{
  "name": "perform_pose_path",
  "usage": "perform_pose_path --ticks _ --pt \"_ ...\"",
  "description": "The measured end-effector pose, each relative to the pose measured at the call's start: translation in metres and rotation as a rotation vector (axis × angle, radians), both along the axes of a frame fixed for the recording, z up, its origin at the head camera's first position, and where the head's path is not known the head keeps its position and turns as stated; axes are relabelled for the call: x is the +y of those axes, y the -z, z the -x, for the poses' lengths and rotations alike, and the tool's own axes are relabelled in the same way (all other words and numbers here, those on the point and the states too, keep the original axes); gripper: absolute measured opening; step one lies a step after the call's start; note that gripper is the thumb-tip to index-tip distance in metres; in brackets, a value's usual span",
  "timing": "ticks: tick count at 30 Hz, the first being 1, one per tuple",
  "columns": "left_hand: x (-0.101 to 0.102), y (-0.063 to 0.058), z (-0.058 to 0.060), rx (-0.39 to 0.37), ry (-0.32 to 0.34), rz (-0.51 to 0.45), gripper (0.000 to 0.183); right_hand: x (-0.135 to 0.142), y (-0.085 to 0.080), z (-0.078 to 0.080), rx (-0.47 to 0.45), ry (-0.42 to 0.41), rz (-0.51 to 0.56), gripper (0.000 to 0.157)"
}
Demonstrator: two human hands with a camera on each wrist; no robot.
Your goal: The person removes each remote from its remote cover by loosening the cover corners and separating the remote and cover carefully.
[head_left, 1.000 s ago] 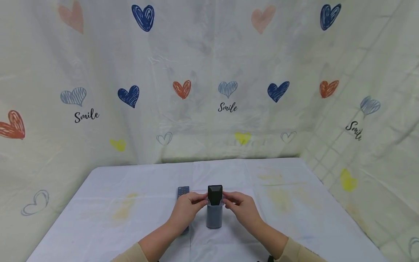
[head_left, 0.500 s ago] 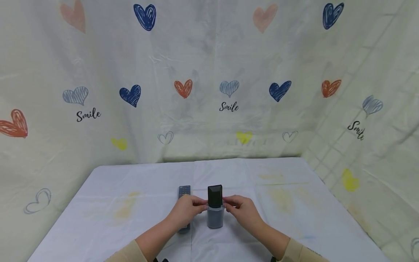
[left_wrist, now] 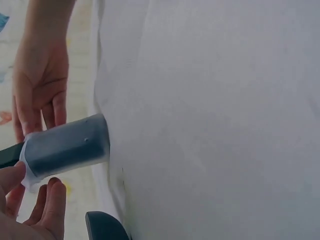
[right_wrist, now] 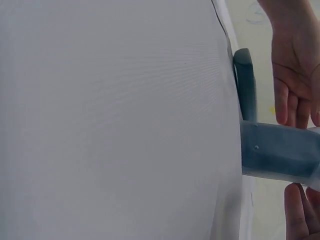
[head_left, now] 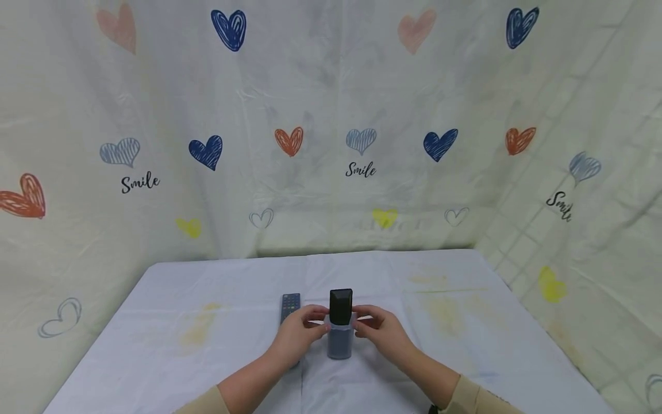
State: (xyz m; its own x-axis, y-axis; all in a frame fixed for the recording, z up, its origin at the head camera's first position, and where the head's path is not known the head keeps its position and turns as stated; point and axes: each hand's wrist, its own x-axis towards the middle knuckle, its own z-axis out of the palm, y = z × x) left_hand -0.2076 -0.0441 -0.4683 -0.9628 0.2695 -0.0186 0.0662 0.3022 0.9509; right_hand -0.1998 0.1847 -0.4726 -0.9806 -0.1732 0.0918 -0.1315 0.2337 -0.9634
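A blue-grey cup-like container [head_left: 339, 344] stands upright on the table between my hands. Its rim is wrapped in pale translucent film [left_wrist: 30, 177], seen in the left wrist view. A black, blocky object [head_left: 341, 306] sticks up out of its top; its lower part is hidden. My left hand [head_left: 295, 336] pinches the film at the rim from the left, thumb toward me. Opposite it, my right hand [head_left: 385, 333] holds the rim's right side between thumb and fingers. In the right wrist view the container's body [right_wrist: 277, 152] shows between both hands.
A dark remote control [head_left: 291, 303] lies lengthwise just left of the container, partly behind my left hand and forearm. White cloth covers the table [head_left: 455, 345]. A heart-printed curtain [head_left: 320, 190] hangs behind and beside it.
Both hands stay at the rim, but their fingers have parted more. The translucent film stands higher around the rim, and the black object sits slightly higher in view.
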Motion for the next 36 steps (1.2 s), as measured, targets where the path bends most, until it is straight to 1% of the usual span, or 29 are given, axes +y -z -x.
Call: perform_pose_path --ticks 3,5,10,13,16,22,24,29,32,36 --pt "0.003 0.001 -0.002 -0.021 -0.024 -0.027 0.034 0.0 0.001 0.0 -0.017 -0.013 0.011 0.041" --pt "0.005 0.001 -0.003 -0.02 -0.026 -0.032 0.033 0.0 0.001 0.001 -0.01 -0.02 0.01 0.041" --pt "0.005 0.0 -0.002 -0.002 -0.02 0.0 0.03 0.001 0.003 0.004 0.018 -0.026 -0.031 0.038" --pt "0.004 -0.003 -0.004 0.004 -0.015 0.017 0.029 0.002 0.004 0.005 0.02 -0.023 -0.077 0.037" --pt "0.003 -0.006 -0.006 0.004 -0.002 0.028 0.03 0.003 0.005 0.004 0.014 -0.024 -0.091 0.038" --pt "0.005 -0.008 -0.006 -0.011 0.023 0.037 0.033 0.003 0.005 0.002 -0.024 -0.029 -0.063 0.038" --pt "0.006 -0.006 -0.006 -0.023 0.011 0.026 0.036 0.003 0.005 0.002 -0.028 -0.023 -0.034 0.037" --pt "0.011 -0.002 -0.007 -0.034 -0.051 -0.036 0.047 0.002 0.008 0.003 -0.012 0.006 0.062 0.04" --pt "0.014 -0.001 -0.01 -0.024 -0.075 -0.042 0.055 0.001 0.01 0.004 0.0 0.017 0.074 0.047" --pt "0.017 -0.003 -0.013 -0.017 -0.078 -0.015 0.061 0.0 0.009 0.004 0.012 0.034 0.056 0.055"
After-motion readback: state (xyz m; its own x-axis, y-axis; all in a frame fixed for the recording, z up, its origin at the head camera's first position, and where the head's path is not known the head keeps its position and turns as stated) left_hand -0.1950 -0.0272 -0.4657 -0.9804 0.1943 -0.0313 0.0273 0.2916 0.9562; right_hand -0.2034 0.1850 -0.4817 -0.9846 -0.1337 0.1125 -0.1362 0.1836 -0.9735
